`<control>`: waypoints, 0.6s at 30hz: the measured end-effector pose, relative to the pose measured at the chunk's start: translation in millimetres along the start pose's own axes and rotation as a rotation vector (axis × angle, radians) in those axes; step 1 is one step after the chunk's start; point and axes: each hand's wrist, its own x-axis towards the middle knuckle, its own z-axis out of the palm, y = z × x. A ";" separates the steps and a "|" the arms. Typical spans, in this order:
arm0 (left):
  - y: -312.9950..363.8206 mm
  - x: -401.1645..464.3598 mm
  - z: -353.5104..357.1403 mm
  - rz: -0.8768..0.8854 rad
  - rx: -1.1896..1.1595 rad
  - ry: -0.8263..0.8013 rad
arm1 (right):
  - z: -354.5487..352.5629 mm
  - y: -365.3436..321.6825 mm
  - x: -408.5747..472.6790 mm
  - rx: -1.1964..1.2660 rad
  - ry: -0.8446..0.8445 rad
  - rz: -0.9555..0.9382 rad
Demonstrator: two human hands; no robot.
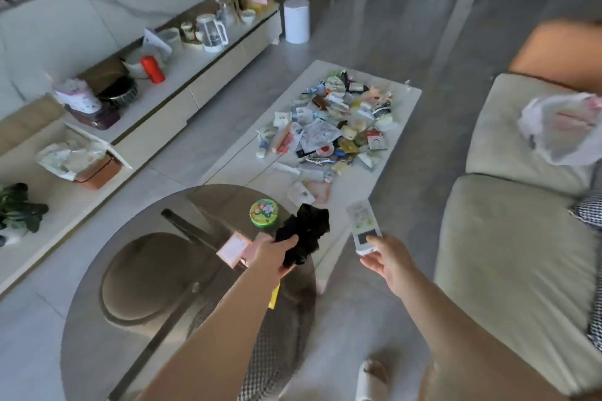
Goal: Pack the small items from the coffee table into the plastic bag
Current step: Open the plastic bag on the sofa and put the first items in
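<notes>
My left hand (275,255) grips a black fabric bundle (306,231) above the edge of a round glass table (136,270). My right hand (386,259) holds a white remote-like device (363,226) by its near end. Ahead, a white rectangular coffee table (404,107) carries a heap of several small packets, tubes and sachets (332,120). A translucent plastic bag (560,127) lies on the beige sofa at the right.
On the glass table sit a green round tin (264,212) and a pink box (236,249). A long low cabinet (169,98) with jugs and a red bottle runs along the left wall. A white bin (296,20) stands beyond it. The sofa (508,254) fills the right.
</notes>
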 end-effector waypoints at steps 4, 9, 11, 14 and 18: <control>-3.2 -0.2 59.2 -0.010 0.033 -0.044 | -50.1 -34.2 12.2 -0.017 -0.003 -0.035; -9.1 6.4 133.1 0.024 0.123 -0.042 | -108.5 -71.6 34.3 -0.015 -0.003 -0.064; -10.1 8.8 156.0 0.021 0.152 -0.058 | -124.0 -81.1 41.2 -0.013 0.014 -0.081; -12.3 17.6 187.4 0.028 0.235 -0.059 | -143.8 -92.4 52.1 -0.011 0.047 -0.096; -10.2 33.2 220.5 0.002 0.312 -0.073 | -160.9 -102.6 66.3 -0.021 0.120 -0.113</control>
